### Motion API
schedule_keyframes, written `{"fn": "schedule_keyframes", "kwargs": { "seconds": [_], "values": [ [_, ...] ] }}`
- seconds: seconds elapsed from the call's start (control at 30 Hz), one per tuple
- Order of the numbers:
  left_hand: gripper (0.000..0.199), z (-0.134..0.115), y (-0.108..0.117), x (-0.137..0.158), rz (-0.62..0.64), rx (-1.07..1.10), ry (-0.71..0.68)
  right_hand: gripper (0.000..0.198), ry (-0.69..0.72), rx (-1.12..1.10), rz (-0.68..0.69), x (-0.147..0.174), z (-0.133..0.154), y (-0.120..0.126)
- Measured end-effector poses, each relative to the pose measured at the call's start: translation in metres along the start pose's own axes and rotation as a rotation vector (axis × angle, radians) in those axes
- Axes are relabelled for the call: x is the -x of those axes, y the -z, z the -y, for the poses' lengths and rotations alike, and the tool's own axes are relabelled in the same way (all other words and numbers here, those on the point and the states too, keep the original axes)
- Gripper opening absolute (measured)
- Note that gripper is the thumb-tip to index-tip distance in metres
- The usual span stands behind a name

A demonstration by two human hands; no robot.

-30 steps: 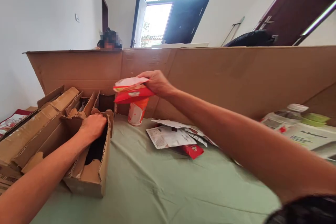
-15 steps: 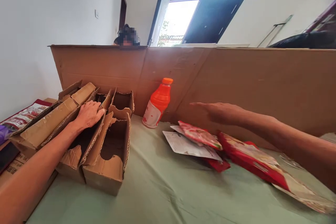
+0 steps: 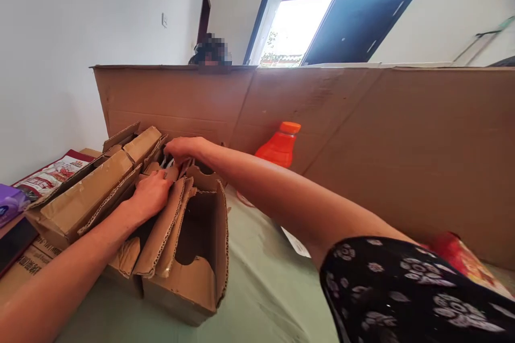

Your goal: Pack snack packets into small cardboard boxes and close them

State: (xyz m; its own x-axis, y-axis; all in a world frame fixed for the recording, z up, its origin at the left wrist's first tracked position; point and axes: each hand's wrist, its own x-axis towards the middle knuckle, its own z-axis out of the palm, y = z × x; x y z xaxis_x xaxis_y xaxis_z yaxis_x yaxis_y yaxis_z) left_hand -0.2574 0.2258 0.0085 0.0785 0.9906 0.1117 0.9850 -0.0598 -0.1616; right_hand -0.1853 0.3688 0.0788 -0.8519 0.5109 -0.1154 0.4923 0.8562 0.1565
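Reaching leftward across the green-covered table (image 3: 257, 278), the right hand (image 3: 187, 149) has come to the cartons grouped at the table's left side; half a second ago it was stretched out, empty, beyond the packets. Now its fingers bend down at the far end of the middle carton (image 3: 124, 257), just beside the left hand (image 3: 152, 193). Their tips are hidden, so I cannot tell whether they are clamped on anything.

The left hand has shifted from lying over a carton rim to sitting lower in the middle carton's opening. Its fingers are curled, but whether they grip a wall or something inside cannot be told.

With both hands together at one carton, I judge that the handling has passed from the packets to the cartons or their contents. The right-hand carton (image 3: 181, 292), its top open, stands just beside the middle one, untouched as far as shows.

The orange bottle (image 3: 279, 149) remains near the tall cardboard panel (image 3: 402, 128) along the far edge, partly behind the right forearm. A red packet (image 3: 454, 254) lies toward the right edge, well apart from both hands.
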Motion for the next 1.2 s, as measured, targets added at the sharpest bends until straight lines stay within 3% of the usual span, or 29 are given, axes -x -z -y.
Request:
{"fn": "schedule_keyframes", "kwargs": {
  "seconds": [0.13,0.33,0.53,0.77,0.87,0.97,1.2],
  "values": [
    [0.026,-0.004,0.004,0.000,0.019,-0.024,-0.011,0.041,0.011,0.136,0.133,-0.022,-0.003,-0.028],
    [0.031,-0.007,0.004,-0.003,0.030,-0.027,0.003,0.036,0.086,0.204,0.117,-0.034,-0.008,-0.055],
    [0.030,-0.008,0.008,-0.006,0.080,-0.060,0.016,0.032,0.016,0.148,-0.090,-0.033,-0.016,-0.054],
    [0.030,-0.008,0.013,-0.001,0.101,-0.101,0.027,0.017,-0.151,-0.030,-0.448,-0.013,-0.033,-0.024],
    [0.030,-0.006,0.012,-0.003,0.103,-0.109,0.032,0.026,-0.225,-0.135,-0.637,0.013,-0.053,-0.007],
    [0.029,-0.005,0.014,-0.005,0.103,-0.114,0.036,0.031,-0.313,-0.230,-0.789,0.063,-0.082,0.004],
    [0.025,-0.001,0.017,-0.010,0.079,-0.115,-0.002,0.025,-0.563,-0.274,-0.901,0.243,-0.137,-0.006]
  ]
}}
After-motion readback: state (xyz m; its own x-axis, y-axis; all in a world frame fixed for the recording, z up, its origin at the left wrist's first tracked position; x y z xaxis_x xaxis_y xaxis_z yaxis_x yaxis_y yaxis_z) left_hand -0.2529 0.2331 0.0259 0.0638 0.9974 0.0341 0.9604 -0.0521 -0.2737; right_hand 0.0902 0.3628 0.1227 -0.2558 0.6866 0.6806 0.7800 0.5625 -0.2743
